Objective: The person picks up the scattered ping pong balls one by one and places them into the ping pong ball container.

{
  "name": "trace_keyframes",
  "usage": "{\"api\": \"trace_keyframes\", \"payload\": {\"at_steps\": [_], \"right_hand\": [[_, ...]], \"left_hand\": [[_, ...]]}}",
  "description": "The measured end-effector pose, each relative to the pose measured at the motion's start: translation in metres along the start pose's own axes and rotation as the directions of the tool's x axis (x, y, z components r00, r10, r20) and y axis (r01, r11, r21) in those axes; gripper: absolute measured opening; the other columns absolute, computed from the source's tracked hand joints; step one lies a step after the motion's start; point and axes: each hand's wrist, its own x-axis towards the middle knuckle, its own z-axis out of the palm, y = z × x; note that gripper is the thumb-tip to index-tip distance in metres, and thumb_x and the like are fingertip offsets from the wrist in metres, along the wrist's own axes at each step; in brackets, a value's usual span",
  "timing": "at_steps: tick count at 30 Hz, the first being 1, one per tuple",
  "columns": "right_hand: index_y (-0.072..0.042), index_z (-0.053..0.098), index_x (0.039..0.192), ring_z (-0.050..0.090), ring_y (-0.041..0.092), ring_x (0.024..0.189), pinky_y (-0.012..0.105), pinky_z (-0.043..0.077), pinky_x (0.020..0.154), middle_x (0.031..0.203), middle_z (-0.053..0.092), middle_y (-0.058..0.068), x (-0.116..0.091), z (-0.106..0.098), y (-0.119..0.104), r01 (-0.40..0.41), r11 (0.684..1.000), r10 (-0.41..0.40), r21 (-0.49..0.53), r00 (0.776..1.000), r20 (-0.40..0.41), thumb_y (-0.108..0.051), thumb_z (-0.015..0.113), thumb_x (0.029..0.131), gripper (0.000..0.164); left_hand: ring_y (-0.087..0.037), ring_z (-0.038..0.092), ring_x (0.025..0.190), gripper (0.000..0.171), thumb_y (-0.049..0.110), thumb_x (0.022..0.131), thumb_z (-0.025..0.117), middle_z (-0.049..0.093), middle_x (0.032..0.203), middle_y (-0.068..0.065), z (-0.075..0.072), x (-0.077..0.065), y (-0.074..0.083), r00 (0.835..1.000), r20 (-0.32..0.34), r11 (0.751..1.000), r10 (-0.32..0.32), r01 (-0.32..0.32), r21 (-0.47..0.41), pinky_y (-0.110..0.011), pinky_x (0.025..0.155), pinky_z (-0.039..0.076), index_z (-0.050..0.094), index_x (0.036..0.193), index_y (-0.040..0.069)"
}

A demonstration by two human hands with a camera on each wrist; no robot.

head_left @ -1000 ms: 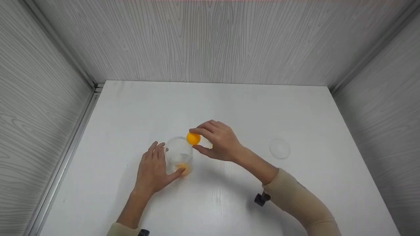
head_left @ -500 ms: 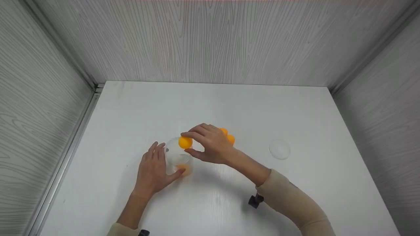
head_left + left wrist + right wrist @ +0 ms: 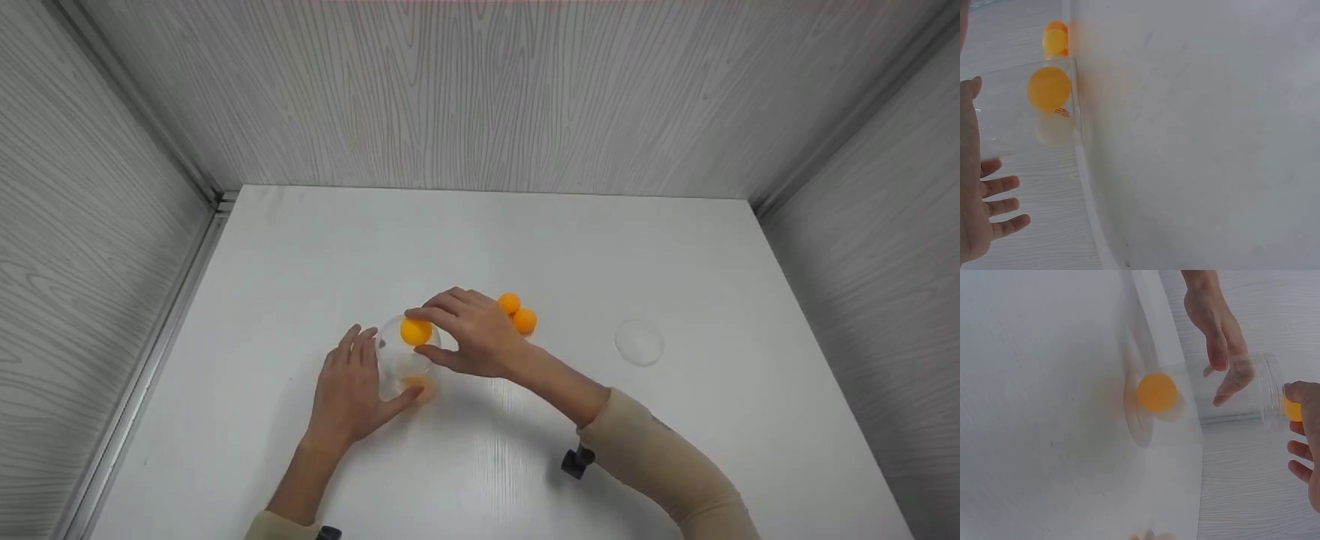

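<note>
A clear plastic jar (image 3: 391, 364) stands upright left of the table's middle. In it lie an orange ping-pong ball (image 3: 1049, 89) and a whitish ball (image 3: 1053, 132), low at the bottom. My left hand (image 3: 346, 397) holds the jar from the left, thumb on the near side and fingers along the far side. Between thumb and fingertips my right hand (image 3: 476, 334) pinches another orange ping-pong ball (image 3: 415, 331), right over the jar's open mouth. From the right wrist view, that ball (image 3: 1292, 409) is partly hidden by the fingers, close at the rim.
Loose orange ping-pong balls (image 3: 524, 321) lie on the white table (image 3: 600, 255) just beyond my right hand. A clear round lid (image 3: 639, 343) rests farther right. Grey wood-grain panels (image 3: 480, 97) wall in the back and sides.
My right hand has moved left and slightly nearer with its ball, from the jar's right rim to over its mouth. The loose balls have come into sight behind it. The left hand stays put.
</note>
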Motion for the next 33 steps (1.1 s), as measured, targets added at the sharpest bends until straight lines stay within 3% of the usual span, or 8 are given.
{"api": "trace_keyframes", "payload": {"at_steps": [12, 27, 33], "right_hand": [[-0.020, 0.070, 0.130, 0.070, 0.015, 0.101, 0.027, 0.060, 0.096, 0.110, 0.076, -0.003, 0.0020, 0.0028, -0.0017, -0.016, 1.000, 0.016, -0.002, 0.999, 0.033, -0.046, 0.075, 0.096, 0.043], [-0.021, 0.072, 0.130, 0.070, 0.015, 0.100, 0.026, 0.061, 0.094, 0.110, 0.077, -0.004, 0.0063, 0.0066, -0.0040, -0.026, 1.000, 0.027, -0.006, 0.998, 0.061, -0.050, 0.074, 0.096, 0.044], [-0.021, 0.071, 0.130, 0.069, 0.015, 0.100, 0.026, 0.061, 0.095, 0.110, 0.077, -0.004, 0.0083, 0.0067, -0.0043, -0.032, 0.999, 0.032, 0.001, 0.996, 0.088, -0.050, 0.074, 0.096, 0.045]], "left_hand": [[-0.043, 0.053, 0.144, 0.094, 0.073, 0.081, 0.073, 0.061, 0.148, -0.022, 0.0004, 0.0006, -0.0002, 1.000, 0.015, 1.000, -0.013, 0.013, -0.015, -0.056, 0.117, 0.049, 0.063, 0.133, -0.004], [-0.041, 0.051, 0.147, 0.100, 0.077, 0.080, 0.070, 0.059, 0.151, -0.020, -0.0005, 0.0009, -0.0005, 0.998, 0.050, 0.999, -0.040, 0.040, -0.016, -0.056, 0.118, 0.048, 0.058, 0.140, -0.002], [-0.041, 0.052, 0.145, 0.098, 0.077, 0.081, 0.070, 0.060, 0.149, -0.020, -0.0002, 0.0004, -0.0009, 0.999, 0.032, 0.999, -0.035, 0.036, -0.017, -0.055, 0.118, 0.049, 0.059, 0.138, -0.002]]}}
